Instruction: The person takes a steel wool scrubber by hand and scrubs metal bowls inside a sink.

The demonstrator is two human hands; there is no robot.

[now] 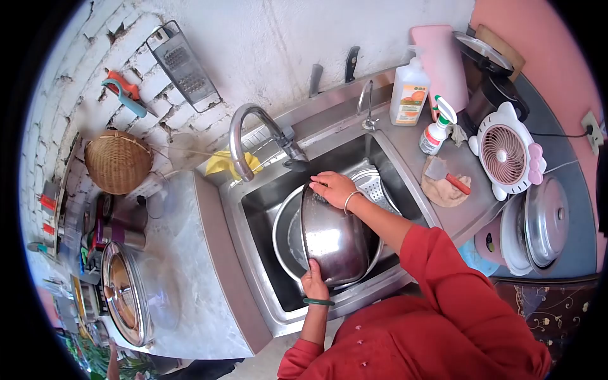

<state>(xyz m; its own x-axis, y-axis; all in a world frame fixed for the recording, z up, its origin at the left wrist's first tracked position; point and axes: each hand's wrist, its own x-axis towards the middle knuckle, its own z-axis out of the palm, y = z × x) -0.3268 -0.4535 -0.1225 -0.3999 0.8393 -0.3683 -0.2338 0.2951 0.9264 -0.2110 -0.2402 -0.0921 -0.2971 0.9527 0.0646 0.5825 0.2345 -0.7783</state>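
A shiny metal bowl (335, 244) is tipped on its side within the sink (261, 265), its rim facing left. My left hand (315, 282), with a green bangle at the wrist, grips its near edge. At the far edge, my right hand (334, 188) is closed over the rim, some fingers hidden behind the metal. Below the bowl is a wider metal basin (277, 237), partly covered. A perforated metal strainer (377, 190) leans at the sink's back right. The curved faucet (239, 142) stands behind the bowl, its head above the sink's far side.
A yellow cloth (227, 164) hangs behind the faucet. Right of the sink are a white jug (410, 95), a spray bottle (436, 134), a beige cloth (444, 188) and a fan (505, 152). A glass-lidded pan (124, 294) stands on the left counter.
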